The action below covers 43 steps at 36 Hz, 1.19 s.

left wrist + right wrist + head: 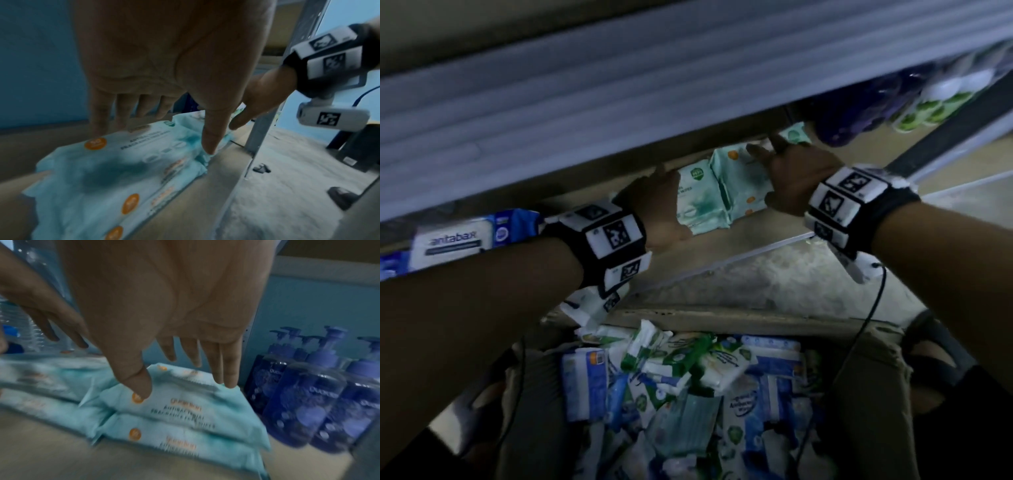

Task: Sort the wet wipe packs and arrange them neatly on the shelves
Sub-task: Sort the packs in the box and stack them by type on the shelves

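Observation:
Pale teal wet wipe packs with orange dots lie stacked on a low shelf. My left hand reaches in at their left end, fingers straight, thumb tip touching the top pack. My right hand hovers flat over the right stack, thumb and fingertips brushing its top pack. Neither hand grips anything. Another teal pack shows farther back. A cardboard box below holds a jumble of several mixed wipe packs.
Blue and white wipe packs lie on the shelf to the left. Purple pump bottles stand close to the right of the teal stack. The shelf above overhangs low. A metal upright rises at the shelf front.

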Available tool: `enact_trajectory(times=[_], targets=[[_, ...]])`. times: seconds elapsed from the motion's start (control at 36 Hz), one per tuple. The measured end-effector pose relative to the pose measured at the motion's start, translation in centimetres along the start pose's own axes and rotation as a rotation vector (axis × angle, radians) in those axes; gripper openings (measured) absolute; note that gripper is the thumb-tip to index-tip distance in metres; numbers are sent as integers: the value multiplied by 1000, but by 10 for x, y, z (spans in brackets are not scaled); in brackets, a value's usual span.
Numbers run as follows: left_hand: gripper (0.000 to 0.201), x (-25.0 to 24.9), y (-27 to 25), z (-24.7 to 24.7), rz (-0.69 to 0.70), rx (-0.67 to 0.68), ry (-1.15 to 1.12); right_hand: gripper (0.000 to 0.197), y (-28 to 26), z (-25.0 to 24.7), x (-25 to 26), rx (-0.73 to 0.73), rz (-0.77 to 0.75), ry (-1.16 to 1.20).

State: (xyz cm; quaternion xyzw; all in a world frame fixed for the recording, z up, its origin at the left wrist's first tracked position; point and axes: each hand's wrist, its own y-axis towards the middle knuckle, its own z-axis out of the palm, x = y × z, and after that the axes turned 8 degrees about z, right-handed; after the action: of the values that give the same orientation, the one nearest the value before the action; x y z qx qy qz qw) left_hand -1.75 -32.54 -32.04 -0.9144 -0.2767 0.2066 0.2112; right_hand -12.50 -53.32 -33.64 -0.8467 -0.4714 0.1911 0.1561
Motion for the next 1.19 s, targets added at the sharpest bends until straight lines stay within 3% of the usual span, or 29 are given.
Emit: enact_trajectory(times=[0.17, 0.25, 0.42, 0.81, 1.06, 1.19], targets=[[100, -24, -6, -1, 12, 193, 5, 89, -10, 18, 0, 96, -10, 32], [115, -18, 2, 5, -84, 247, -21, 91, -11, 20, 3, 130, 2, 24], [131, -14, 9, 23, -111, 287, -22, 102, -13, 28, 11, 228, 46, 48], [144, -12, 22, 28, -105, 378, 73, 84, -18, 6, 23, 282, 61, 28], [128, -6, 19, 22, -80, 329, 55, 74, -15, 7, 9, 211, 51, 116], [103, -5, 8, 8, -84, 190, -35, 60, -46, 0, 2, 81, 26, 154]])
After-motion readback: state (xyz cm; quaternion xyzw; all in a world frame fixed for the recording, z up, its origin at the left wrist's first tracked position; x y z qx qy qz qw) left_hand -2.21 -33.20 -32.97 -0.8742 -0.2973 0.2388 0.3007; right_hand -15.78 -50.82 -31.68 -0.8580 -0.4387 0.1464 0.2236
